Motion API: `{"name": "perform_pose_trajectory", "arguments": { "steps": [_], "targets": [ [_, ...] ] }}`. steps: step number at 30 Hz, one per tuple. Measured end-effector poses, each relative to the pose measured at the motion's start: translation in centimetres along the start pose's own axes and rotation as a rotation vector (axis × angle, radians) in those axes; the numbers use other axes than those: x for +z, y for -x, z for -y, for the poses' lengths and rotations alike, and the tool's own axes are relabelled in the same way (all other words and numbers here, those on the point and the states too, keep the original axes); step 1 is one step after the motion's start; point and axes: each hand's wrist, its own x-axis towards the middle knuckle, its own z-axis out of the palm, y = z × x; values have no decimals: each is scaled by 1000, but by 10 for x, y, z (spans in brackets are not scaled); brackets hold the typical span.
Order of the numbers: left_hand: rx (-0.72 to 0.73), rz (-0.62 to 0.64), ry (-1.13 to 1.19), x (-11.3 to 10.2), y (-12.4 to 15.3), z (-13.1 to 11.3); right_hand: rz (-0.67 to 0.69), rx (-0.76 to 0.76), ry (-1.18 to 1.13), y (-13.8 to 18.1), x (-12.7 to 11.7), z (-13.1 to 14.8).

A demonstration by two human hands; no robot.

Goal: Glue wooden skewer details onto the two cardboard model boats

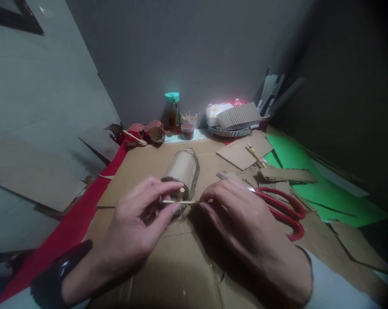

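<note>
A thin wooden stick (182, 201) runs crosswise between my two hands. My left hand (139, 214) pinches its left part between thumb and fingers. At the other end, the closed fingertips of my right hand (235, 219) grip the stick where it looks dark. A short round wooden peg (181, 193) stands at the stick, close to my left fingertips; whether it is fixed there I cannot tell. Just behind lies a corrugated cardboard piece (181, 165) with a rounded ribbed top, partly hidden by my left hand. Red-handled scissors (290, 210) lie right of my right hand, their blades partly covered.
Cardboard sheeting (142, 171) covers the table. At the back stand a bottle (172, 113), a small cup (187, 130), brown shell-like bowls (157, 134) and a tray (229, 131) with a packet. Cardboard scraps (287, 174), a pencil (256, 155) and green paper (322, 184) lie right.
</note>
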Motion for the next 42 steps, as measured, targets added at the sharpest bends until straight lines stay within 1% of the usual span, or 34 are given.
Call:
{"name": "perform_pose_trajectory", "arguments": {
  "steps": [4, 11, 14, 20, 22, 24, 29, 34, 36, 39, 42],
  "targets": [
    [17, -21, 25, 2, 0, 1, 10, 6, 18, -1, 1, -2],
    [-16, -43, 42, 5, 1, 0, 26, -12, 50, 1, 1, -1],
    [-14, -42, 45, 5, 1, 0, 37, -9, 61, 2, 1, -2],
    [-17, -34, 66, 5, 2, 0, 15, -7, 75, 1, 2, 0],
    [-22, -33, 61, 5, 2, 1, -3, -16, 72, 2, 0, 1],
    [-19, -38, 56, 5, 2, 1, -56, -36, 59, 2, -4, 3],
    [-21, -43, 52, 4, 4, 2, -270, -109, 90, 6, -10, 6],
    [-8, -51, 24, 4, 4, 2, -374, -78, 85, 9, -11, 3],
    [8, -59, 10, 5, 3, 3, -397, -58, 84, 12, -13, 3],
    [14, -61, 6, 5, 3, 3, -388, -76, 90, 16, -17, 6],
    [10, -58, -9, 5, 3, 2, -291, -142, 160, 20, -17, 9]
  ]
}}
